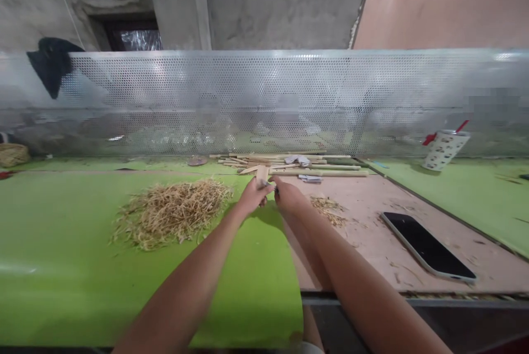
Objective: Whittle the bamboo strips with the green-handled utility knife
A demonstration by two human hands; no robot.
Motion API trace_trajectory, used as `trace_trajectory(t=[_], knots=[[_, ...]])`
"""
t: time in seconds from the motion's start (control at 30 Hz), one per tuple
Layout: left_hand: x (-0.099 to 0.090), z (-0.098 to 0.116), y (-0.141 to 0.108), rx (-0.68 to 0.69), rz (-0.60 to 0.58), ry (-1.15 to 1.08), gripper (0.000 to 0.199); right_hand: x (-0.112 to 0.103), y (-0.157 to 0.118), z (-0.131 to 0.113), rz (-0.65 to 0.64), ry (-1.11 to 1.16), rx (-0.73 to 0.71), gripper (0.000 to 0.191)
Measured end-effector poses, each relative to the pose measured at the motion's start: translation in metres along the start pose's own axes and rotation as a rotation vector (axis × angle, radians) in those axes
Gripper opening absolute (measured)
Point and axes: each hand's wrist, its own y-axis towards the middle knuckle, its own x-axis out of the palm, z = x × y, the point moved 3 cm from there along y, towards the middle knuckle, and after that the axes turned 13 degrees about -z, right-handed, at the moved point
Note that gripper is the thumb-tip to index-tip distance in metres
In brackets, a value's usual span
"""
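Observation:
Near the middle of the head view, my left hand point(253, 196) is closed around a flat, pale wooden piece point(262, 173) that sticks up above the fingers. Close against it on the right, my right hand point(286, 194) has its fingers closed on a small dark tool point(275, 188), mostly hidden by the fingers. Both hands are over the edge of the green sheet point(256, 266). A heap of thin straw-coloured strips point(177, 210) lies to the left, and a smaller pile of shavings point(328, 209) lies to the right.
Behind my hands lie bamboo sticks point(339, 173) and a crumpled pale cloth point(297, 160). A phone point(427, 245) rests at the right; a patterned cup point(445, 150) with a red straw stands beyond. A perforated metal screen point(256, 84) spans the back. A woven basket point(13, 154) is far left.

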Motion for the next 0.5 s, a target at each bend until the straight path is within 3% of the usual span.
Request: trace_trajectory(t=[0.1,0.2,0.27,0.4,0.5], knots=[[-0.003,0.000,0.002,-0.020,0.085,0.010,0.020,-0.010,-0.008,-0.011,0.027,-0.009,-0.039,0.060],[-0.005,0.001,0.003,-0.054,0.134,-0.041,0.012,-0.033,-0.032,-0.013,0.076,0.001,-0.053,0.042],[-0.005,0.002,0.004,-0.082,0.150,-0.084,0.011,-0.050,-0.061,0.002,0.119,0.088,0.009,0.034],[-0.002,0.005,0.004,-0.062,0.142,-0.154,0.012,-0.071,-0.145,0.073,0.299,0.054,0.178,0.035],[0.000,0.007,0.002,-0.050,0.150,-0.184,0.012,-0.063,-0.207,0.140,0.332,-0.166,0.380,0.044]])
